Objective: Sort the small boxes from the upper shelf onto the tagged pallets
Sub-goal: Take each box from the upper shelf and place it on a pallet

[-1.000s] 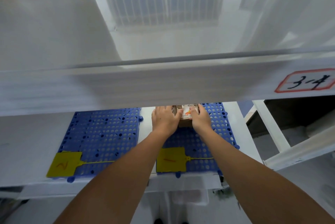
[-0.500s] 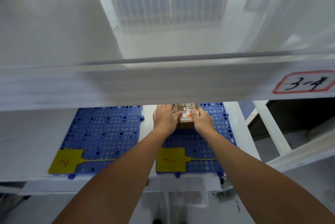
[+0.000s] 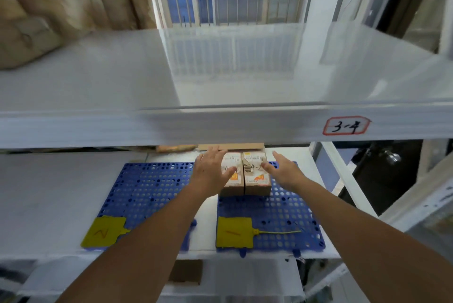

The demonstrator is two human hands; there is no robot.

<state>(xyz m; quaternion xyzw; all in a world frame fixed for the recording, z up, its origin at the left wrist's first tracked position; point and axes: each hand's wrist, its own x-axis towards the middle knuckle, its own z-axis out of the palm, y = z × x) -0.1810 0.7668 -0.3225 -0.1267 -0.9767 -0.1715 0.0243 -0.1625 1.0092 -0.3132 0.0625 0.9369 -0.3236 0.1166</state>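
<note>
Boxes [image 3: 245,175], two of them, stand side by side and touching on the right pallet [image 3: 282,216], between the two hands. Left hand [image 3: 212,170] has its fingers straight and spread, lying against the left box's top and outer side, thumb over the label; it grips nothing. Right hand [image 3: 284,171] is likewise flat and spread, just beside the right box, thumb close to or touching the box's top edge; whether the palm touches the side I cannot tell. Nearer the person than the hands, a yellow tag [image 3: 234,231] marked with a single stroke lies at the front of this pallet, its tie trailing to the right. Left of the left forearm lies the left pallet [image 3: 147,192], bare of boxes where it shows, with a second tag [image 3: 103,231] marked "2" at its front corner. Above the hands runs the upper shelf [image 3: 122,81], its front rail bearing a label [image 3: 346,126] reading "3-4"; the part of its surface in view holds no small boxes, only a brown bundle [image 3: 27,40] at the far left. Judging by that, the sorting looks well advanced or near its end: two boxes are placed, none are seen waiting, though the shelf's edges lie out of frame. Beyond the fingertips a flat piece of cardboard [image 3: 230,147] shows under the rail.
</note>
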